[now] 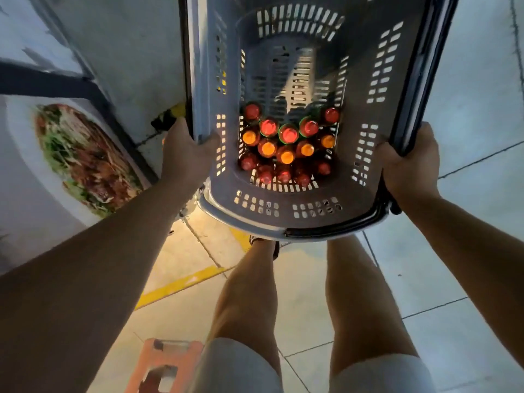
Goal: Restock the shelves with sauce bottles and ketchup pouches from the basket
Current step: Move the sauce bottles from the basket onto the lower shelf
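Basket [215,89], grey plastic, held up off the tiled floor [354,321] in front of the person. Left hand [184,148] and right hand [405,168] each grip a side rim. Sauce bottles [286,146] stand packed at its bottom. Still the carrying step; next, probably set it down by the shelves, none in view.

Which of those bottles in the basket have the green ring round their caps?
Three bottles in the second row from the far end: the green-ringed bottles, side by side in the middle of that row. The other sauce bottles show plain red or orange caps.
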Demonstrator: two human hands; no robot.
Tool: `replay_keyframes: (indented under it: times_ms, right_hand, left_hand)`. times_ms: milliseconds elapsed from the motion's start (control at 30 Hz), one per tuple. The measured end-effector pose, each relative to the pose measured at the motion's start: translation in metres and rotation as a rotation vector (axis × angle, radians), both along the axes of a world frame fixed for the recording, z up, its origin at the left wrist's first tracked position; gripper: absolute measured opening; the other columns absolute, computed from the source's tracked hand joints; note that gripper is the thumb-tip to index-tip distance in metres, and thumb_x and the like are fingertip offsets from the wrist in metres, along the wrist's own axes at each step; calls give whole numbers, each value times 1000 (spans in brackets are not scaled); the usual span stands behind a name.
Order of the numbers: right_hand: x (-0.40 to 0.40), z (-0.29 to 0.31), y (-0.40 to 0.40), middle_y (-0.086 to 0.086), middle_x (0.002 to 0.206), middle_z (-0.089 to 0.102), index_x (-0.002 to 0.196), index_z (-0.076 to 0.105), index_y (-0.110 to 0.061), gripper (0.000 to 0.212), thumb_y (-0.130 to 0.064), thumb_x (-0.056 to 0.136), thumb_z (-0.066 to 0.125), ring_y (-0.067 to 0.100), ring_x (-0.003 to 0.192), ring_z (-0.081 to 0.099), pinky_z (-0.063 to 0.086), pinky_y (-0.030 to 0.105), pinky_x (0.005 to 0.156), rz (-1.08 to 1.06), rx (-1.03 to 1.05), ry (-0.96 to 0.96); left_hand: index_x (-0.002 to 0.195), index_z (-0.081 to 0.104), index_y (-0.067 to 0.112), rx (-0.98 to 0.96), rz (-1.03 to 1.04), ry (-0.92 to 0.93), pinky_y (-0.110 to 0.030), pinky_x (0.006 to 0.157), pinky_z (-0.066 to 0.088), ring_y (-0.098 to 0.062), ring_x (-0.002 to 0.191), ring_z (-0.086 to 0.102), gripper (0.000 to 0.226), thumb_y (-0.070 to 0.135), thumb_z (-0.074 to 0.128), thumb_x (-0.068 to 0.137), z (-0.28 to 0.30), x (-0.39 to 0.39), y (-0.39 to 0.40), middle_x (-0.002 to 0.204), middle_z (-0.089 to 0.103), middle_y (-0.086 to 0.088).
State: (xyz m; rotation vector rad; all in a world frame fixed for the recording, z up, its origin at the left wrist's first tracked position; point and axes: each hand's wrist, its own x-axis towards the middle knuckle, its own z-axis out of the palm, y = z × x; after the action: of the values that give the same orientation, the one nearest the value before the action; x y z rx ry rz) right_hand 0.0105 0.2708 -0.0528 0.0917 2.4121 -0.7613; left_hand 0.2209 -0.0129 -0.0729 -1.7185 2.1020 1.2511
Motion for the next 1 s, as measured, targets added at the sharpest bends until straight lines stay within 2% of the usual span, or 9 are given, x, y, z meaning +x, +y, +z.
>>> replay_keyframes:
  times_ms: [67,133,300,433,533,600,800,900,1000]
  right_hand:
    - [5,7,-4,-9,94,68,113,58,-19,32,-34,86,67,-8,73,63,49,10,57,-42,-12,10]
    - [11,16,-4,-9,89,66,111,59,-18,28,-30,86,67,-11,66,61,46,6,53,-77,-17,35]
    - [43,54,5,-12,84,61,106,57,-18,21,-23,88,67,-16,61,56,40,2,50,-106,-29,64]
    - [78,90,31,-15,84,63,107,59,-19,23,-17,87,70,-19,63,58,41,3,53,-128,-15,88]
    - [105,113,58,-16,86,65,109,61,-22,26,-21,86,71,-14,68,61,45,17,60,-137,17,85]
    - [124,124,80,-15,89,66,111,61,-25,28,-26,85,71,-6,75,62,44,21,63,-144,36,87]
    - [211,154,154,-5,85,68,101,61,-20,23,-29,83,71,12,71,63,45,23,61,-214,30,130]
    - [259,173,189,0,90,69,102,62,-20,23,-28,82,69,15,72,63,47,23,62,-268,32,156]
    - [305,190,213,-4,92,70,106,62,-23,27,-30,81,69,12,75,66,46,22,63,-330,48,142]
  left_hand:
    - [110,60,17,8,14,11,-40,70,65,-16,83,73,34,40,74,90,4,2,0,97,70,-1]
    - [110,61,18,12,20,31,-46,71,65,-17,81,73,34,41,74,88,11,3,-1,96,71,-1]
    - [112,62,18,14,-11,48,-33,68,62,-9,81,71,33,37,75,90,39,28,7,97,70,3]
    - [107,63,14,15,-26,70,-28,61,55,-9,70,65,30,32,77,86,71,52,25,86,67,5]
    - [103,64,20,10,-44,36,-27,62,51,-12,74,67,26,35,75,86,95,73,47,87,68,5]
    - [101,65,20,-39,-85,11,-28,67,51,-16,77,66,26,37,75,84,108,89,64,88,69,4]
    - [100,66,15,-45,-188,93,-32,65,58,-16,77,70,29,34,75,81,139,151,116,87,72,2]
    - [103,66,15,-26,-224,116,-24,62,51,-10,73,65,26,30,75,83,160,184,144,85,69,6]
    - [116,65,15,1,-259,140,-20,63,54,-3,74,66,37,29,76,84,174,217,168,92,71,6]
